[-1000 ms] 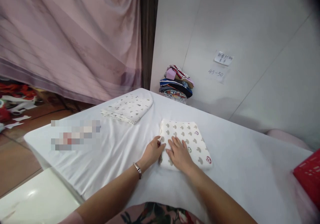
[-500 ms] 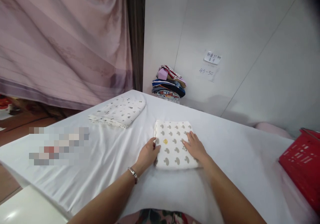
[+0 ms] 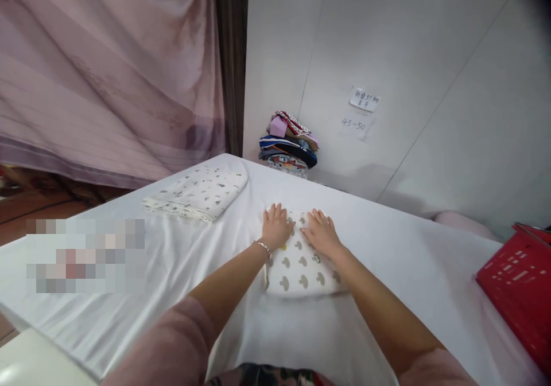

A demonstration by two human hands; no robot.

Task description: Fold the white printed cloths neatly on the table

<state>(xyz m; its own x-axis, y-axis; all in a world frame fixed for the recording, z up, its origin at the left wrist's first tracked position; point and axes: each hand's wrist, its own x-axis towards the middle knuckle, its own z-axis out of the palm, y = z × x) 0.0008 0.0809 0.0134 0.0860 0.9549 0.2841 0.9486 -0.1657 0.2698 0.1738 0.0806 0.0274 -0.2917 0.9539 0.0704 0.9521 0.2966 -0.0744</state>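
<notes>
A folded white cloth (image 3: 302, 264) printed with grey mushrooms lies flat before me. On its far left part rests my left hand (image 3: 276, 226), palm down with the fingers spread and a silver bracelet at the wrist. My right hand (image 3: 322, 234) lies on the far right part, its fingers also stretched out. The two hands are close together but apart, and they cover some of the cloth's far edge. Farther left is another folded white cloth (image 3: 202, 192) with small grey prints; neither hand touches it.
A white sheet (image 3: 400, 283) covers the table. To the right stands a red plastic basket (image 3: 519, 285). Folded clothes (image 3: 289, 142) are stacked by the wall, below paper notes (image 3: 359, 113). A pink curtain (image 3: 112, 76) hangs at left. A blurred-out patch (image 3: 86, 254) hides something on the left.
My left hand has moved from the cloth's left side up onto its far part. My right hand has slid forward toward the far edge. The view has shifted slightly.
</notes>
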